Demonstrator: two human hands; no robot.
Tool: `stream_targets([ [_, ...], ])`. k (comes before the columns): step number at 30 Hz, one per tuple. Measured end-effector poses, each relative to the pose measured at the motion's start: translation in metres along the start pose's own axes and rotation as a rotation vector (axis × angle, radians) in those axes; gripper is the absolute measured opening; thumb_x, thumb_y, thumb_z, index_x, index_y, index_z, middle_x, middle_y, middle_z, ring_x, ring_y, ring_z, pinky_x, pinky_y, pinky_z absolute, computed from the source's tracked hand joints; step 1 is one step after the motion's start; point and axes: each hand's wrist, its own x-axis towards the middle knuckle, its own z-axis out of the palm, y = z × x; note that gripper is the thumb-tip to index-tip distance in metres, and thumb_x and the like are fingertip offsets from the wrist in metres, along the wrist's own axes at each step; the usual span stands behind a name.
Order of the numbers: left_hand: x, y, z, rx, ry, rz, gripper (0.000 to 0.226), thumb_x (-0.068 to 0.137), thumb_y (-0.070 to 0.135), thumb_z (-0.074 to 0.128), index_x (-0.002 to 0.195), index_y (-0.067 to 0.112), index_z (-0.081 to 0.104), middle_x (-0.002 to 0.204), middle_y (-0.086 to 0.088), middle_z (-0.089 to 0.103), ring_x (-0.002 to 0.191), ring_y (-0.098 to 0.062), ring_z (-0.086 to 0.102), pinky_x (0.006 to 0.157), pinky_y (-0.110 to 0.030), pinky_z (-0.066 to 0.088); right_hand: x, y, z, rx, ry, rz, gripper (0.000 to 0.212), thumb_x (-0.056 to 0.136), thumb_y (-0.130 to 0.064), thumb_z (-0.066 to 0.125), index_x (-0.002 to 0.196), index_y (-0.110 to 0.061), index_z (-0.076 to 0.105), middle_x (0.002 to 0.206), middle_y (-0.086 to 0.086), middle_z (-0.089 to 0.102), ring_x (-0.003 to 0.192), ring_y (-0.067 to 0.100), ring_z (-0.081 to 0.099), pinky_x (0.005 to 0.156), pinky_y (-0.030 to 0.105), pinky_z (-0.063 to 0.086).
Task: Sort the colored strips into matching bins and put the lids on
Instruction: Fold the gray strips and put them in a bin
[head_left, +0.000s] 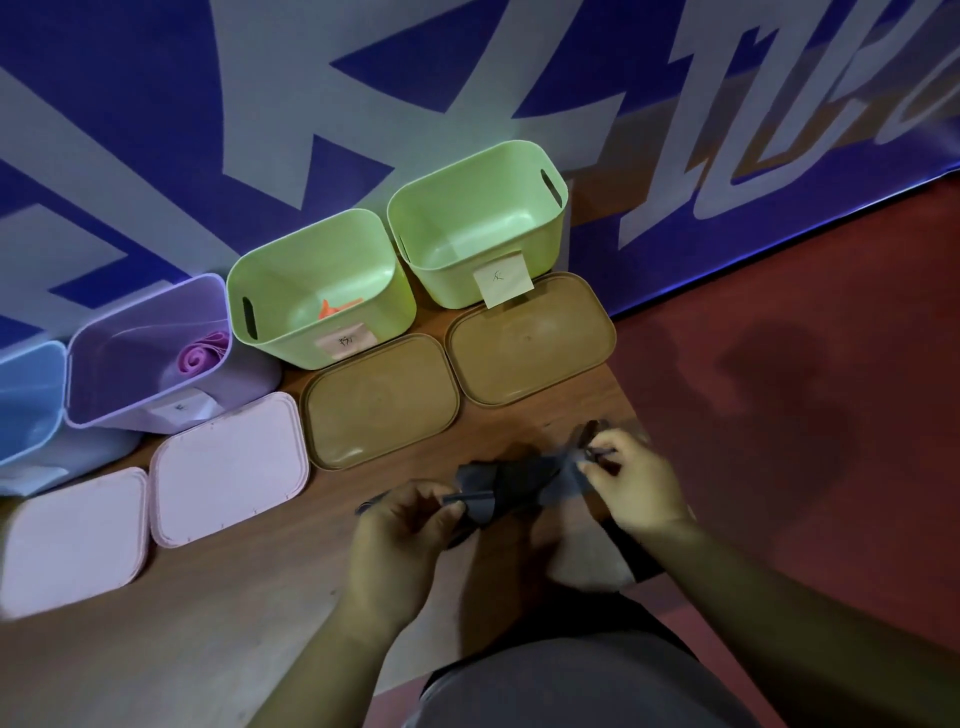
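A dark grey strip (519, 480) is stretched between my two hands above the wooden table. My left hand (400, 540) pinches its left end and my right hand (636, 483) pinches its right end. Four open bins stand in a row at the wall: a blue bin (26, 400), a purple bin (135, 353) holding a rolled purple strip (200, 353), a green bin (311, 291) with an orange strip (335, 307) inside, and a second green bin (478, 218) with nothing visible inside. Each bin carries a paper label.
Four lids lie flat in front of the bins: two pink lids (72, 540) (228, 467) and two brown lids (379, 400) (530, 338). The table's right edge (639, 415) meets a red floor. A blue and grey banner (363, 78) covers the wall.
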Motion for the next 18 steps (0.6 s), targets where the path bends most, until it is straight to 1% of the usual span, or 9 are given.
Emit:
stream_targets([
  [2, 0.000, -0.001, 0.003, -0.010, 0.008, -0.018, 0.008, 0.087, -0.003, 0.068, 0.088, 0.004, 0.070, 0.076, -0.007, 0.073, 0.065, -0.006, 0.065, 0.059, -0.014, 0.049, -0.002, 0.011, 0.003, -0.079, -0.017, -0.098, 0.022, 0.085, -0.031, 0.074, 0.102, -0.021, 0.064, 0.100, -0.005, 0.060, 0.092, 0.014, 0.060, 0.073, 0.030, 0.046],
  [4, -0.001, -0.001, 0.005, -0.011, 0.004, -0.026, 0.008, 0.088, -0.003, 0.068, 0.089, 0.005, 0.070, 0.076, -0.011, 0.073, 0.064, -0.011, 0.065, 0.057, -0.019, 0.050, -0.004, 0.019, 0.006, -0.136, -0.032, -0.154, 0.024, 0.082, -0.029, 0.075, 0.099, -0.018, 0.062, 0.095, -0.004, 0.057, 0.088, 0.021, 0.061, 0.070, 0.033, 0.045],
  [6, -0.001, -0.001, 0.007, -0.002, -0.002, -0.023, 0.010, 0.088, -0.002, 0.068, 0.088, 0.007, 0.071, 0.076, -0.009, 0.073, 0.064, -0.014, 0.067, 0.060, -0.025, 0.054, -0.005, 0.024, 0.009, -0.158, -0.023, -0.168, 0.025, 0.082, -0.023, 0.074, 0.104, -0.015, 0.064, 0.096, 0.001, 0.061, 0.089, 0.026, 0.062, 0.070, 0.035, 0.047],
  [8, -0.002, -0.001, 0.008, 0.008, -0.006, -0.028, 0.010, 0.088, -0.001, 0.069, 0.088, 0.008, 0.071, 0.075, -0.009, 0.074, 0.065, -0.021, 0.069, 0.062, -0.032, 0.055, -0.002, 0.026, 0.011, -0.176, 0.017, -0.170, 0.026, 0.082, -0.016, 0.073, 0.107, -0.010, 0.067, 0.100, 0.008, 0.065, 0.090, 0.031, 0.063, 0.072, 0.038, 0.050],
  [10, -0.002, -0.001, 0.008, 0.007, -0.013, -0.028, 0.010, 0.088, -0.002, 0.068, 0.089, 0.008, 0.071, 0.077, -0.008, 0.074, 0.067, -0.025, 0.069, 0.062, -0.032, 0.055, 0.001, 0.028, 0.012, -0.197, 0.035, -0.178, 0.025, 0.082, -0.015, 0.072, 0.106, -0.009, 0.068, 0.100, 0.010, 0.067, 0.091, 0.034, 0.064, 0.074, 0.040, 0.051],
  [12, -0.002, -0.001, 0.008, 0.008, -0.015, -0.026, 0.010, 0.089, -0.001, 0.068, 0.090, 0.008, 0.071, 0.078, -0.005, 0.075, 0.066, -0.016, 0.069, 0.059, -0.023, 0.054, 0.002, 0.029, 0.010, -0.212, 0.037, -0.185, 0.028, 0.082, -0.015, 0.074, 0.108, -0.008, 0.069, 0.103, 0.011, 0.068, 0.095, 0.034, 0.064, 0.076, 0.038, 0.050],
  [14, -0.002, 0.000, 0.005, -0.005, -0.017, -0.026, 0.009, 0.088, -0.002, 0.068, 0.090, 0.007, 0.071, 0.078, -0.002, 0.076, 0.068, -0.006, 0.069, 0.060, -0.016, 0.051, 0.002, 0.031, 0.009, -0.213, 0.049, -0.174, 0.028, 0.084, -0.018, 0.073, 0.111, -0.009, 0.069, 0.105, 0.011, 0.069, 0.097, 0.034, 0.063, 0.077, 0.038, 0.050],
  [16, -0.002, 0.000, 0.002, -0.015, -0.025, -0.019, 0.009, 0.088, -0.002, 0.068, 0.090, 0.006, 0.070, 0.077, 0.000, 0.075, 0.069, -0.001, 0.067, 0.062, -0.013, 0.049, -0.001, 0.029, 0.011, -0.200, 0.084, -0.131, 0.029, 0.087, -0.022, 0.071, 0.113, -0.011, 0.069, 0.107, 0.010, 0.070, 0.099, 0.032, 0.064, 0.078, 0.037, 0.051],
  [18, -0.003, -0.002, -0.004, -0.012, -0.046, -0.010, 0.009, 0.088, -0.002, 0.068, 0.089, 0.007, 0.070, 0.077, 0.001, 0.075, 0.069, 0.000, 0.067, 0.063, -0.012, 0.049, -0.005, 0.024, 0.015, -0.178, 0.131, -0.075, 0.030, 0.087, -0.023, 0.070, 0.115, -0.014, 0.069, 0.108, 0.008, 0.070, 0.100, 0.031, 0.064, 0.078, 0.037, 0.052],
])
